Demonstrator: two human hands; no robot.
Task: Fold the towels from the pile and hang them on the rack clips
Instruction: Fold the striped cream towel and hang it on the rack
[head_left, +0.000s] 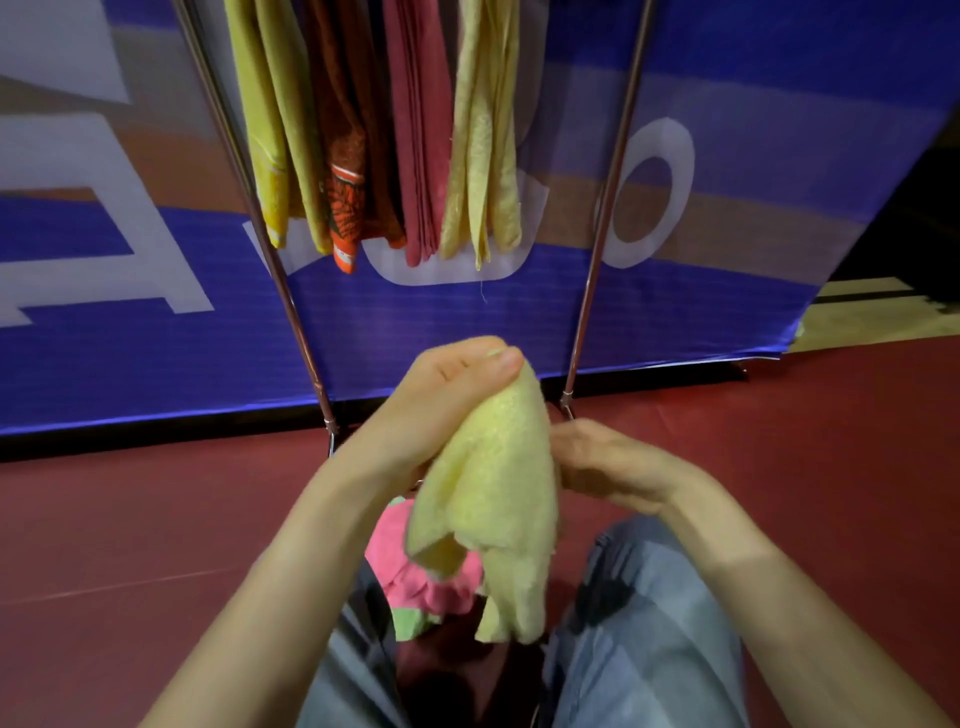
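Left hand (457, 387) pinches the pale yellow towel (498, 493) at its top; it hangs long-axis down over the pink pile (415, 566). Right hand (597, 462) touches its right edge, nearer the loose side; grip unclear. Rack (602, 223) lies ahead, above.

I see through one wide-angle camera on the head, facing forward and steeply down. It sits close above the left hand (452, 400) and right hand (608, 462) holding a yellow towel (498, 493) at mid-frame, with the knees (649, 623) at the bottom edge and the rack (596, 249) near ahead, cropped at the top.
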